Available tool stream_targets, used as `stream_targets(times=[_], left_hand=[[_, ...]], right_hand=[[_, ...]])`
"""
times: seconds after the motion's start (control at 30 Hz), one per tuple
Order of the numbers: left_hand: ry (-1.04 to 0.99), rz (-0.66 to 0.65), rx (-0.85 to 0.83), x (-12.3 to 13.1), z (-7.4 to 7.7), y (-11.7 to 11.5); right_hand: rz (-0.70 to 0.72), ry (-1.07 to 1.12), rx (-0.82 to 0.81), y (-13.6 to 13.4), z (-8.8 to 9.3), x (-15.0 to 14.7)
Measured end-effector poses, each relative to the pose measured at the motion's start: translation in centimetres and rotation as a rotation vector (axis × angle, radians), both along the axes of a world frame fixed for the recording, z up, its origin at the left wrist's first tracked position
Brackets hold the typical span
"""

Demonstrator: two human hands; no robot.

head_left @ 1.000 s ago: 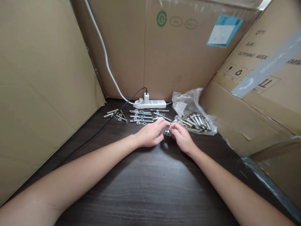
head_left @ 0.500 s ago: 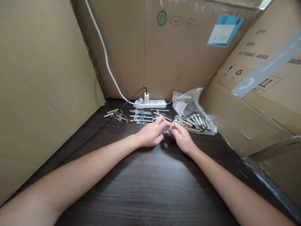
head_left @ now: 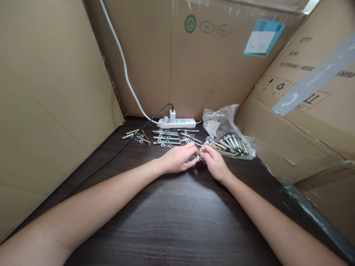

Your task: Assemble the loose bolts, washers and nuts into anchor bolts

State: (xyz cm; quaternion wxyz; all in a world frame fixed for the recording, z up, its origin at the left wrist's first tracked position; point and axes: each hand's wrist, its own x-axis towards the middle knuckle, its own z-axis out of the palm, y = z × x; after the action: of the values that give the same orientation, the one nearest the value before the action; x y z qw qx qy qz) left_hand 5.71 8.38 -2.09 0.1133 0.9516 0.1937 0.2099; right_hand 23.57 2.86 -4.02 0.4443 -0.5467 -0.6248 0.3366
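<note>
My right hand [head_left: 213, 161] pinches a bolt [head_left: 198, 157] over the counter [head_left: 172, 218], probably steadying it; my left hand [head_left: 181, 159] curls at its exposed end, can't tell if gripping. Loose rods [head_left: 174, 139] beyond lie grouped, seemingly sorted.

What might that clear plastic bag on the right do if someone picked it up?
The plastic bag would probably flop, as its film looks thin and crumpled. It may feel heavy for its size, given the metal bolts heaped in its near part. Those lie at mixed angles, so they'd likely shift.
</note>
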Motion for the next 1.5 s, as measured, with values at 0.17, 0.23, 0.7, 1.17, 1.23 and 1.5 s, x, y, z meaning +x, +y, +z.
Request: stream_targets(times=[0.17, 0.23, 0.7, 1.17, 1.23, 1.5], left_hand=[[-0.024, 0.023, 0.051, 0.1, -0.1, -0.1], [-0.049, 0.056, 0.032, 0.0, -0.1, 0.1], [-0.176, 0.15, -0.106, -0.3, -0.4, 0.9], [-0.131, 0.098, -0.095, -0.6, -0.4, 0.7], [-0.133, 0.097, -0.098, -0.6, -0.5, 0.7], [-0.093, 0.122, -0.08, -0.9, 0.0, 0.5]], right_hand=[[0.003, -0.087, 0.048, -0.4, 0.3, -0.1], [-0.024, -0.253, 0.11, -0.7, 0.5, -0.2], [-0.155, -0.887, 0.537, 0.0, 2.0, 2.8], [-0.681, -0.995, 0.376, 1.5, -0.5, 9.9], [-0.689, -0.976, 0.378, 1.5, -0.5, 9.8], [-0.659, -0.935, 0.392, 1.3, -0.5, 10.0]])
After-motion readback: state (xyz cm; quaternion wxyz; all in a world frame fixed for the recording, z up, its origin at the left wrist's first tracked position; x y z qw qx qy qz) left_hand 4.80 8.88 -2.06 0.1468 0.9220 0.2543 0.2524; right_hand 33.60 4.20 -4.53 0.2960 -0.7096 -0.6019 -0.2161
